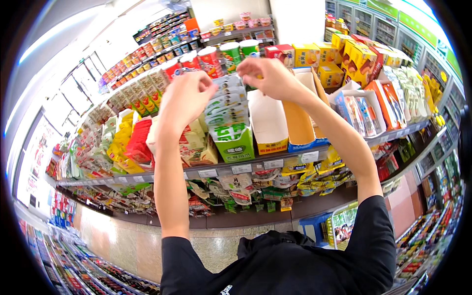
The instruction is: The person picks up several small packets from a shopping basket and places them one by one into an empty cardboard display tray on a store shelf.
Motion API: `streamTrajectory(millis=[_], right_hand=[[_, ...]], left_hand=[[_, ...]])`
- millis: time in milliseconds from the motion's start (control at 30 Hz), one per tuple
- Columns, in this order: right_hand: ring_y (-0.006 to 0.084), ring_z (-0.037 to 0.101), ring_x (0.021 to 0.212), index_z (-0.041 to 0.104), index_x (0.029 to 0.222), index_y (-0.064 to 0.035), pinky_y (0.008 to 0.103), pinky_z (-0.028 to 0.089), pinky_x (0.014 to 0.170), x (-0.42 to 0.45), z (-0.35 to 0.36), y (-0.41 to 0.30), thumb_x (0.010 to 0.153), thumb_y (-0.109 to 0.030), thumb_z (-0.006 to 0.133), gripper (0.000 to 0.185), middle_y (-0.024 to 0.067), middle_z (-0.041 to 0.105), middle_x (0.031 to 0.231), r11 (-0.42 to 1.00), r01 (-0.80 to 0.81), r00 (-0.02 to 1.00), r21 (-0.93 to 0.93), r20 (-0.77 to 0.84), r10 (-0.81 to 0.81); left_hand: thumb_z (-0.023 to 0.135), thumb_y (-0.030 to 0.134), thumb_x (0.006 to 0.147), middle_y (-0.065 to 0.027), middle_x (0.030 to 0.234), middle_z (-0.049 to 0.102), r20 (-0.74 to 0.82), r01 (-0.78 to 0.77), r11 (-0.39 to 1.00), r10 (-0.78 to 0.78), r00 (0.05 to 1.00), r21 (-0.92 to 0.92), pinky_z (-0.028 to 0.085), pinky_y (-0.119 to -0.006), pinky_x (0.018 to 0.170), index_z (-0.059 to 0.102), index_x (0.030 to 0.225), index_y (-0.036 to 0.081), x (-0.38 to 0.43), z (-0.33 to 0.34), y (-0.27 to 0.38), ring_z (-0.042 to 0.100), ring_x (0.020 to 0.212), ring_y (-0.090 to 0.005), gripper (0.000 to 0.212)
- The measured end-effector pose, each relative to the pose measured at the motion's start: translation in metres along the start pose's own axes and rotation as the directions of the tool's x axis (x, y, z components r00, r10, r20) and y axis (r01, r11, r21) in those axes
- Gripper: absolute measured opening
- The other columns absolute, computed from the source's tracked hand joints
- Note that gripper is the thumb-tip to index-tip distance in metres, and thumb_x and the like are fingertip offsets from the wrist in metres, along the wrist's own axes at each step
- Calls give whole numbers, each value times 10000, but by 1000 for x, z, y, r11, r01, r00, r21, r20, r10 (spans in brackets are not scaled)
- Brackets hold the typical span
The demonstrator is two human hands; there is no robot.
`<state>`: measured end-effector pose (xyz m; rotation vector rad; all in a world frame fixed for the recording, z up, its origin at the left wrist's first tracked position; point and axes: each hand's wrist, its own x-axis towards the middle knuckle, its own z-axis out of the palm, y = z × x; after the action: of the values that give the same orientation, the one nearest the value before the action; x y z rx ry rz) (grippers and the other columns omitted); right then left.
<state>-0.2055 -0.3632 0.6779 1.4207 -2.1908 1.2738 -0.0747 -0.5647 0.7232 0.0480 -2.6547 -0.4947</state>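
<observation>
A green cardboard display box (234, 149) full of white-and-green snack packets (225, 105) stands on the shelf before me. At the left side of those packets is my left hand (191, 90), its fingers curled and their tips partly hidden. My right hand (266, 76) hovers over the packets' back right end, fingers bent and apart, with nothing visible in them. Below it sits a white-lined, open-topped carton (267, 118) with a yellow front. An open brown carton (299, 120) stands to its right, partly behind my right forearm.
Red snack cups (209, 61) and green cups (231, 55) stand behind the packets. Yellow boxes (357, 57) are stacked at the back right. Red packets (140, 138) fill a box at left. Bagged snacks (239, 186) hang below the shelf edge. A blue stool (313, 226) is low at right.
</observation>
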Motion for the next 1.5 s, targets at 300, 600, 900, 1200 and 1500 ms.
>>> streamTrajectory(millis=[300, 600, 900, 1200, 1500], right_hand=[[93, 696, 716, 715, 1057, 21, 216, 510, 586, -213, -86, -85, 913, 32, 631, 167, 74, 748, 916, 993, -6, 837, -121, -543, -61], [99, 650, 735, 638, 1134, 3, 213, 485, 591, -466, -97, -36, 1020, -45, 520, 171, 107, 723, 906, 811, -501, 218, 302, -863, 455], [167, 701, 804, 608, 1130, 22, 286, 555, 633, -770, 91, 148, 970, -90, 569, 200, 111, 734, 941, 110, -605, -478, 789, -470, 742], [250, 644, 1076, 571, 1306, 17, 360, 571, 845, -808, 200, 230, 867, -125, 716, 484, 182, 659, 1199, -72, -584, -494, 809, -284, 822], [262, 631, 1099, 636, 1273, -24, 360, 494, 979, -806, 214, 257, 804, -116, 769, 497, 184, 661, 1208, -139, -585, -557, 799, -271, 785]], left_hand=[[808, 87, 823, -12, 729, 626, -274, -397, 783, 296, 915, -479, 397, -253, 498, 709, 977, 73, -111, 78, 141, 506, 546, -100, 183], [677, 76, 924, -79, 825, 626, 174, -185, 464, 627, 759, -866, 462, -304, 545, 659, 1021, 31, -161, 288, 244, 576, 583, -166, 109], [603, 129, 978, -125, 984, 713, 621, 167, 623, 638, 456, -764, 533, -325, 664, 669, 1097, -5, -267, 528, 277, 675, 719, -190, 191], [605, 136, 988, -93, 991, 738, 847, 328, 781, 485, 220, -532, 546, -280, 710, 681, 1118, -9, -320, 595, 259, 694, 794, -139, 209], [578, 81, 1007, -91, 1019, 714, 889, 457, 762, 403, 217, -458, 553, -271, 758, 667, 1110, -30, -316, 609, 251, 676, 851, -131, 176]])
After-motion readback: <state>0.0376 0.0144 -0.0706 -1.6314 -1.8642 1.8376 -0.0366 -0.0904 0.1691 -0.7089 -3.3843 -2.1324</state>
